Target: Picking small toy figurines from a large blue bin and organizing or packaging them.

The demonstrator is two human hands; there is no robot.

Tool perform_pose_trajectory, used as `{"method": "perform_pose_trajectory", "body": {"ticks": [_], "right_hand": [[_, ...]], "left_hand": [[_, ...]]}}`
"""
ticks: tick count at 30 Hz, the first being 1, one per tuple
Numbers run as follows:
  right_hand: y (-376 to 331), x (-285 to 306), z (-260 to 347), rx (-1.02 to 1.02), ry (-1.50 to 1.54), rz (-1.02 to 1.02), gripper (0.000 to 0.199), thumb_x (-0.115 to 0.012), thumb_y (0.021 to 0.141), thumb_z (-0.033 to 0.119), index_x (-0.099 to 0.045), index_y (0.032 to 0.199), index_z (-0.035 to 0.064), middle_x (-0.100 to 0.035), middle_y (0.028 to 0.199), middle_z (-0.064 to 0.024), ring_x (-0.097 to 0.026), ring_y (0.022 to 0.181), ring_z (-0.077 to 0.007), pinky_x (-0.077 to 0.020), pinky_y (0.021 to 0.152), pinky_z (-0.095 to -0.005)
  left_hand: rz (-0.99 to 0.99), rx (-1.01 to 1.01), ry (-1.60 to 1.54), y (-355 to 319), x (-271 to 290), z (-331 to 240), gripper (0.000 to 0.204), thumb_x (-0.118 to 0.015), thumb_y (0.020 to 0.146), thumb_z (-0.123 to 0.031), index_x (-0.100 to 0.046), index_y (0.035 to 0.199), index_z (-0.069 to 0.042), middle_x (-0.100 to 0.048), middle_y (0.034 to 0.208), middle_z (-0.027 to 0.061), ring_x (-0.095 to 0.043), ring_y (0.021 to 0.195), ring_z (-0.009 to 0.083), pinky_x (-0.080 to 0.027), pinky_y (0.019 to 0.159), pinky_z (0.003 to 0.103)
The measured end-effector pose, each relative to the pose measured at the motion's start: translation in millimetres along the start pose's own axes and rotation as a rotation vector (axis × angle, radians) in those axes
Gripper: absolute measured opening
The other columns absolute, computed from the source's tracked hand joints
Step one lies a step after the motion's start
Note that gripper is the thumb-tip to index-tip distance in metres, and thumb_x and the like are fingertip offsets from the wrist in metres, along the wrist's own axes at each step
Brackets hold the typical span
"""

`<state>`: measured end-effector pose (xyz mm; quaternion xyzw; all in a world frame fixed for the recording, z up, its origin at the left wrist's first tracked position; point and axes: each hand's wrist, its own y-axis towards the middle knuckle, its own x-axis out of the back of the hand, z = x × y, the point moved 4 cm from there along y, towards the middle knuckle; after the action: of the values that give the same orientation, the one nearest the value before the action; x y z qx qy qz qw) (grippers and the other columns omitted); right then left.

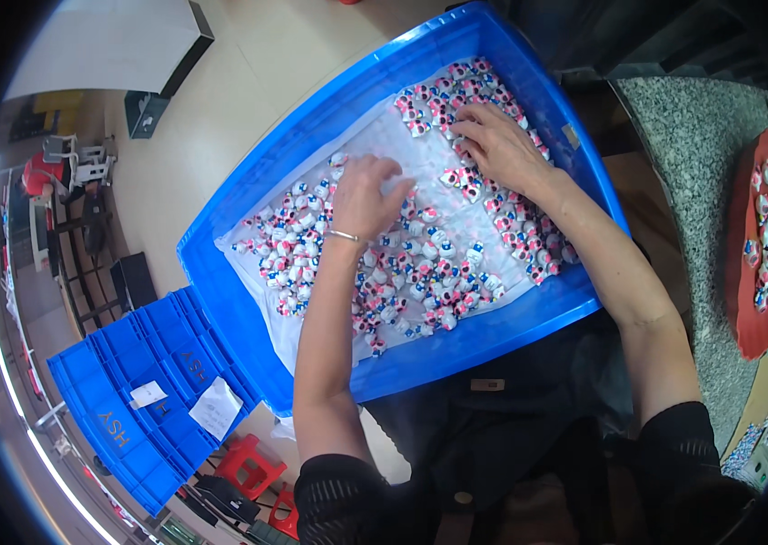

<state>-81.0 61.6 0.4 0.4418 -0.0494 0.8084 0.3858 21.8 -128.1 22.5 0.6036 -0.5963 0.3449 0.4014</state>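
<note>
A large blue plastic bin (pixel 266 162) is in front of me, lined with a thin white sheet (pixel 356 136). Many small white figurines (pixel 443 272) with pink, blue and dark marks lie in it, loosely heaped on the left and near side and packed in closer rows along the right. My left hand (pixel 367 195), a bracelet at its wrist, hovers over the heap with bent fingers and the thumb apart. Over the rows at the far right, the fingers and thumb of my right hand (pixel 502 147) close around a figurine, which they partly hide.
A red tray (pixel 747 309) of similar figurines rests on a speckled stone counter (pixel 688 145) to the right. Left of the bin are a folded blue crate or lid (pixel 120 391) with paper slips and a red stool (pixel 249 465). A white table (pixel 111 45) stands far left.
</note>
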Motion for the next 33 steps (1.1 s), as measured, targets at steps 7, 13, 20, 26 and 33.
{"method": "perform_pose_trajectory", "body": {"ticks": [7, 13, 20, 26, 33], "right_hand": [[-3.8, 2.0, 14.9, 0.029, -0.019, 0.082, 0.021, -0.066, 0.081, 0.004, -0.066, 0.101, 0.0023, -0.058, 0.114, -0.0120, -0.055, 0.110, -0.0304, -0.0450, 0.095, -0.0393], [-14.1, 9.0, 8.4, 0.069, -0.042, 0.082, 0.020, -0.066, 0.080, 0.003, -0.067, 0.100, 0.0031, -0.059, 0.110, -0.0110, -0.056, 0.106, -0.0299, -0.0457, 0.093, -0.0397], [-16.9, 1.0, 5.5, 0.054, 0.014, 0.068, 0.021, -0.066, 0.079, 0.004, -0.067, 0.100, 0.0033, -0.058, 0.112, -0.0112, -0.055, 0.106, -0.0300, -0.0453, 0.093, -0.0402], [-14.0, 0.8, 8.8, 0.029, 0.012, 0.054, 0.022, -0.065, 0.079, 0.003, -0.066, 0.102, 0.0026, -0.058, 0.111, -0.0115, -0.056, 0.106, -0.0301, -0.0460, 0.092, -0.0396], [-12.3, 19.1, 3.2, -0.006, 0.007, 0.043, 0.023, -0.063, 0.082, 0.004, -0.065, 0.105, 0.0029, -0.058, 0.113, -0.0108, -0.055, 0.109, -0.0301, -0.0445, 0.096, -0.0391]], "left_hand": [[0.320, 0.322, 0.324, -0.8, -27.8, -8.0, 0.036, -0.069, 0.074, -0.045, -0.066, 0.089, -0.012, -0.067, 0.085, 0.0154, -0.065, 0.083, 0.0333, -0.052, 0.071, 0.045], [0.025, 0.252, -0.092, -1.1, -28.3, 4.6, 0.022, -0.067, 0.075, -0.013, -0.065, 0.096, -0.007, -0.063, 0.086, 0.0140, -0.064, 0.078, 0.0279, -0.052, 0.069, 0.038], [-0.151, 0.090, -0.435, 25.2, -41.0, -9.9, 0.030, -0.067, 0.070, 0.002, -0.062, 0.099, -0.007, -0.058, 0.096, 0.0122, -0.058, 0.090, 0.0319, -0.050, 0.079, 0.039], [-0.265, -0.117, -0.108, 34.6, -47.5, -15.5, 0.029, -0.068, 0.070, 0.001, -0.059, 0.096, -0.008, -0.058, 0.096, 0.0104, -0.056, 0.092, 0.0317, -0.046, 0.081, 0.040], [-0.072, 0.066, -0.230, 5.3, -12.3, -1.0, 0.021, -0.069, 0.072, -0.007, -0.064, 0.092, -0.008, -0.060, 0.089, 0.0111, -0.055, 0.089, 0.0330, -0.045, 0.080, 0.041]]}}
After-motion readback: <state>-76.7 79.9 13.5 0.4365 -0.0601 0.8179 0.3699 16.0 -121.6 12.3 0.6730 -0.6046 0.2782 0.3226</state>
